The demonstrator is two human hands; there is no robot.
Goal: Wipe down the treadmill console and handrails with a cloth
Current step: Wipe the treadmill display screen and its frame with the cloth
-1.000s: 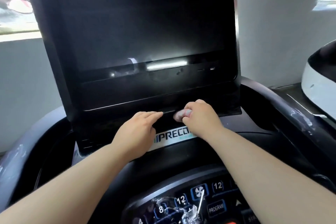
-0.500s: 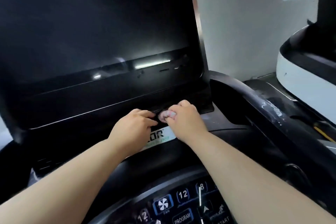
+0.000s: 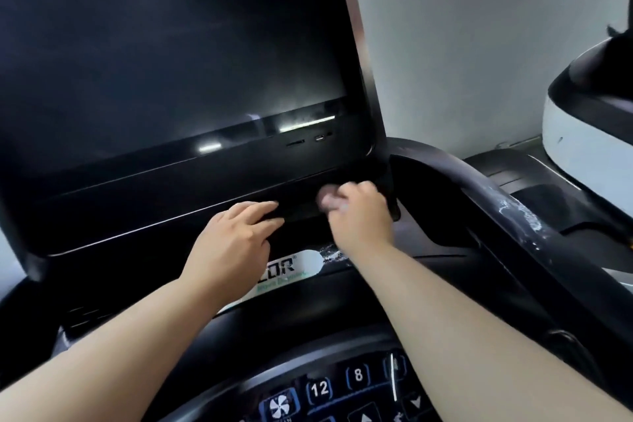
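- Cloth (image 3: 328, 197): motion-blurred, mostly buried in the right hand (image 3: 359, 216); only a pale wad shows beside the screen's (image 3: 164, 62) lower right corner.
- Screen: cut off by the top and left edges.
- Logo strip (image 3: 291, 265) below the screen: left part covered by the left hand (image 3: 233, 243).
- Keypad (image 3: 342, 387) below the screen: cut by the bottom edge, small labels unreadable.

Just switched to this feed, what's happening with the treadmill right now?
A person is wiping the treadmill console. The right hand grips a small bunched cloth and presses it on the ledge below the dark screen, near its right corner. The left hand rests flat on the same ledge, fingers spread, holding nothing. The right handrail shows whitish smears. The keypad sits below the arms.
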